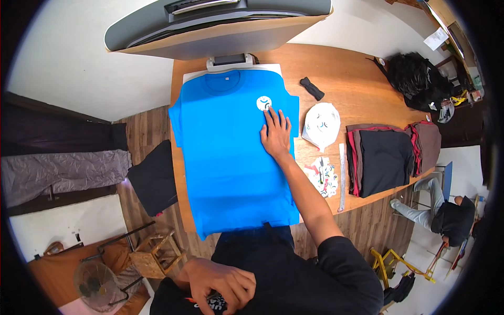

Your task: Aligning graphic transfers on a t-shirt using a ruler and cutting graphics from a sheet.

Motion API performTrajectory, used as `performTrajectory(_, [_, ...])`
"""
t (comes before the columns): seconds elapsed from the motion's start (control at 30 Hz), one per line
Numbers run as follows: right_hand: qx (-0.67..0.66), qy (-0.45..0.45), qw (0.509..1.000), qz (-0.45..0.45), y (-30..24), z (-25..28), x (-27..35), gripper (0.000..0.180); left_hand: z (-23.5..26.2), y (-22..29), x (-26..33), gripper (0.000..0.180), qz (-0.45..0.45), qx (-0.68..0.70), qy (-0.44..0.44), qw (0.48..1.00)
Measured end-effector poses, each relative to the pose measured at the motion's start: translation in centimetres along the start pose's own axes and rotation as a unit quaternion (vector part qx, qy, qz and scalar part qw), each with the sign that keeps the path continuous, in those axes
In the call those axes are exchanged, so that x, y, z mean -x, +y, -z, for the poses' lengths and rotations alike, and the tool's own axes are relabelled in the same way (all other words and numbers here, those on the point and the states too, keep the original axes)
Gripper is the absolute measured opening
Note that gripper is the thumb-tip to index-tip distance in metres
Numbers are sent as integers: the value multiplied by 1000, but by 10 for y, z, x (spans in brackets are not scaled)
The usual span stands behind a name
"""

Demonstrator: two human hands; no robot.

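A bright blue T-shirt (pixel 231 152) lies spread out, collar at the far end, over a white board (pixel 273 69) on the wooden table. Near its upper right chest is a round white patch (pixel 264 103) with dark and green marks. My right hand (pixel 276 134) rests on the shirt with fingers spread, the fingertips touching the patch's lower edge. My left hand (pixel 223 286) is held close against my body with its fingers curled; a bit of orange-red and something dark show beside and under them, too unclear to name. Above the shirt's far end, a grey heat press (pixel 220 31) stands raised.
Right of the shirt lie a white printed bundle (pixel 321 126), scattered cut-out pieces (pixel 326 181), a ruler (pixel 342 178), a dark cloth item (pixel 312 88) and folded clothes (pixel 386 163). Black bags (pixel 415 79) sit at far right. A person (pixel 451 215) sits beyond. A fan (pixel 97 283) stands lower left.
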State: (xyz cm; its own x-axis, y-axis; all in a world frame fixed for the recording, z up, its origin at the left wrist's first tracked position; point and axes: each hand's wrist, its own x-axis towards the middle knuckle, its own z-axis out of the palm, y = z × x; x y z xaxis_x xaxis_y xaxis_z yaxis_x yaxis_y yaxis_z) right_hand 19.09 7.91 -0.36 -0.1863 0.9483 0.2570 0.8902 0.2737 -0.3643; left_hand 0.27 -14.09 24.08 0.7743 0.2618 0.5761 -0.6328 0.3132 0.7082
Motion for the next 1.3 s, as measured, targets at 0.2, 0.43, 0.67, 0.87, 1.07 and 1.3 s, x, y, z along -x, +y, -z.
performTrajectory(0.2, [-5, -1, 1000, -2, 1, -1, 1, 54, 1, -1, 2, 20, 2, -4, -7, 1000])
performTrajectory(0.43, [2, -7, 1000, -6, 2, 1, 0, 54, 74, -27, 17, 32, 68, -179, 289, 938])
performTrajectory(0.67, [-4, -5, 1000, 3, 2, 0, -1, 54, 254, -89, 21, 48, 166, -677, 469, 542])
performTrajectory(0.87, [-150, 85, 983, -61, 6, 0, -10, 52, 305, -113, 31, 56, 275, -733, 391, 484])
performTrajectory(1.07, [-142, 39, 986, -74, 32, 7, -47, 43, 309, -129, 34, 61, 340, -752, 348, 443])
performTrajectory(1.3, [-143, 37, 981, -124, 23, 0, -60, 38, 309, -128, 36, 59, 334, -760, 356, 429])
